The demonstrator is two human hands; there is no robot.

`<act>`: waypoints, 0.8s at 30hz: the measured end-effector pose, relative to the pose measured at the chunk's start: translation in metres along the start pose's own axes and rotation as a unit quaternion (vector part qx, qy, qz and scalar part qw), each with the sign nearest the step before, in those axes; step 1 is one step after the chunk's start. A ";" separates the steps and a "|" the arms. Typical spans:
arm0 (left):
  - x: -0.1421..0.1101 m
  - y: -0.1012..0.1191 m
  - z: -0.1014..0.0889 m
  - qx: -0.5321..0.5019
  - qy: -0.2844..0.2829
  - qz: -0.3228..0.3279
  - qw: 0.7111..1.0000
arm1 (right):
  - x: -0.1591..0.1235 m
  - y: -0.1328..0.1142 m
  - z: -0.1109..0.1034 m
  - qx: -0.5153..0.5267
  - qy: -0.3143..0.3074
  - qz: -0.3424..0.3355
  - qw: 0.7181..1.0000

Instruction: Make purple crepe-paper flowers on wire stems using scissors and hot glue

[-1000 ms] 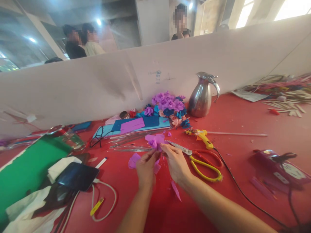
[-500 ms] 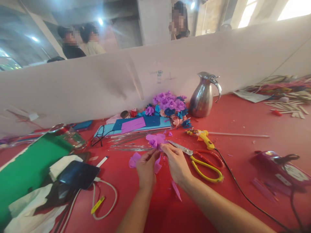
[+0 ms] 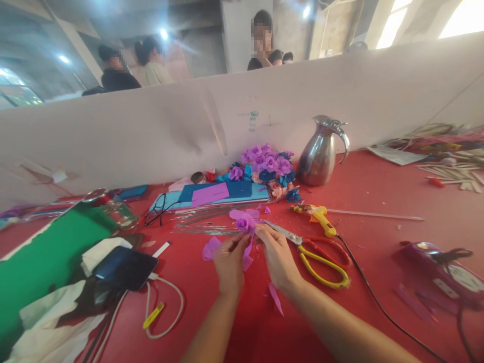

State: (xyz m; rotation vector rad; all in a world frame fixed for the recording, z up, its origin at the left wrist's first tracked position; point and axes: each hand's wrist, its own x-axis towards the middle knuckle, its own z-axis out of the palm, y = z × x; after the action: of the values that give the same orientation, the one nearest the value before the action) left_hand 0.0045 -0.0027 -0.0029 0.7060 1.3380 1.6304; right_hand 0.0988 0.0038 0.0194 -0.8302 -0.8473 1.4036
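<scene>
Between my two hands, above the red table (image 3: 264, 327), is a purple paper flower (image 3: 243, 222) with a curled centre. My left hand (image 3: 230, 257) pinches it from below. My right hand (image 3: 275, 252) is closed at the flower's right side, its fingertips pressed on a petal. Loose purple petals (image 3: 210, 249) lie just left of and behind my left hand. To the right of my right hand rest scissors (image 3: 325, 269) with red and yellow handles. A yellow glue gun (image 3: 321, 220) lies beyond them, a clear glue stick (image 3: 374, 215) extending from it.
Finished paper flowers (image 3: 268, 161) and coloured paper sheets (image 3: 212, 194) lie at the back, near a steel jug (image 3: 319, 151). On the left are glasses (image 3: 162, 209), a glass jar (image 3: 121, 212) and a phone (image 3: 126, 267). A power strip (image 3: 446, 272) sits right. People (image 3: 119, 70) are behind the partition (image 3: 159, 131).
The flower has turned slightly so its curled centre shows more, and my right fingers have shifted a little on the petal. The view has swung slightly left. A person behind the partition has moved.
</scene>
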 end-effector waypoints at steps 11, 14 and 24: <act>-0.001 0.001 -0.002 0.017 -0.011 0.018 1.000 | 0.011 0.003 -0.009 -0.033 -0.028 0.056 0.997; -0.002 0.003 -0.001 0.013 -0.021 0.018 1.000 | 0.011 0.000 -0.010 -0.045 -0.049 0.042 0.997; -0.002 0.002 -0.005 0.055 -0.024 0.048 0.997 | 0.009 -0.002 -0.008 -0.016 -0.086 0.023 0.996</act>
State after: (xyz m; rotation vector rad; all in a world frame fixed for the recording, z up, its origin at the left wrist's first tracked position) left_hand 0.0004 -0.0065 -0.0016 0.8804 1.3860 1.6137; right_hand 0.1062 0.0126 0.0172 -0.7654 -0.9894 1.5205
